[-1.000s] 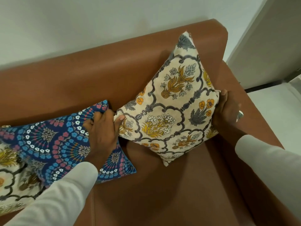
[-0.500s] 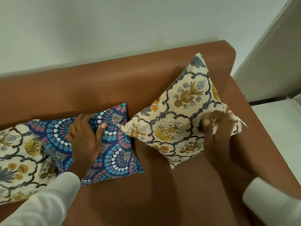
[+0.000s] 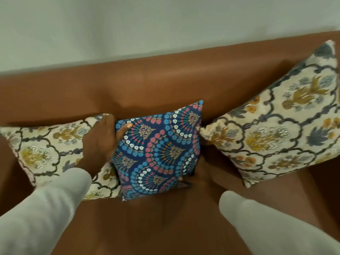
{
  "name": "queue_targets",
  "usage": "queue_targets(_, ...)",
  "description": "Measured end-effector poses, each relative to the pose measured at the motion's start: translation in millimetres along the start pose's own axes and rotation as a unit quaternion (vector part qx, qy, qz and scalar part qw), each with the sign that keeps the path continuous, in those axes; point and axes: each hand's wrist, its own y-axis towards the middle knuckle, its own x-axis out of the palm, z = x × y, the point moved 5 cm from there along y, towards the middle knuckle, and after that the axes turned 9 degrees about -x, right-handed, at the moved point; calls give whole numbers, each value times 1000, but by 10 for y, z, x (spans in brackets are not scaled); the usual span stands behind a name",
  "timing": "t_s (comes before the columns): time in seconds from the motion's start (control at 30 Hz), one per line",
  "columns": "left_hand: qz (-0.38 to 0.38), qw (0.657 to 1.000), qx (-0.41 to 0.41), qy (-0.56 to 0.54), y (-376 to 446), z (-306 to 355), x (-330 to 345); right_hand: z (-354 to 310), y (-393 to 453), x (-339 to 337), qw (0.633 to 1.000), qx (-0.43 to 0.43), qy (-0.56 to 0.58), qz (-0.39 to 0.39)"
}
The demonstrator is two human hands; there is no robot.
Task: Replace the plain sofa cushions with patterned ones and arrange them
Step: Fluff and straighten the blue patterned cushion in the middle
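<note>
A blue cushion [image 3: 160, 150] with pink and blue fan patterns stands upright in the middle of the brown sofa [image 3: 147, 85], against the backrest. My left hand [image 3: 101, 142] grips its upper left corner, thumb on the front. My right hand [image 3: 206, 172] is blurred against the seat and holds the cushion's lower right edge, with its fingers tucked behind. A cream floral cushion [image 3: 46, 148] lies to the left, partly under my left arm and behind the blue one. A second cream floral cushion [image 3: 276, 133] leans on one corner at the right, almost touching the blue cushion.
The sofa seat [image 3: 156, 227] stretches brown in front of the cushions. A pale wall [image 3: 128, 24] rises behind the backrest. No plain cushions are in view.
The view has swung left. My right hand left the right cream cushion and came to the blue cushion. The blue cushion went from lying flat to standing upright between both hands.
</note>
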Motion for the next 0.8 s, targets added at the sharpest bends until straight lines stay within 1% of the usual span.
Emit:
queue_targets(0.03,14,1000,-15,-8,-79,-100,-6,47,55,61,1000,1,-12,14)
queue_targets(0.07,25,999,-32,-22,-177,-219,-43,-10,88,73,999,-19,-31,12)
queue_targets(0.1,37,997,-52,-38,-258,-367,-64,-89,105,27,997,-45,-62,27)
queue_targets(0.2,53,987,-124,-92,-391,-754,-133,-416,125,-232,978,-34,-197,60)
queue_targets(0.23,59,983,-134,-107,-384,-827,-130,-542,160,-343,972,-54,-220,59)
queue_targets(0.3,65,977,-152,-136,-312,-856,-114,-806,276,-556,964,-69,-251,49)
queue_targets(0.37,72,971,-161,-164,-226,-822,-59,-1000,422,-668,948,-90,-299,55)
queue_targets(0.43,55,968,-168,-177,-167,-770,65,-1074,539,-698,931,-76,-350,67)
queue_targets(0.53,20,973,-162,-162,-130,-712,235,-1062,632,-629,909,-10,-409,74)
queue_targets(0.7,11,987,-122,-106,-33,-725,217,-1043,593,-541,904,6,-410,120)
queue_targets(0.8,40,989,-61,-129,-71,-848,72,-1119,455,-548,906,5,-382,182)
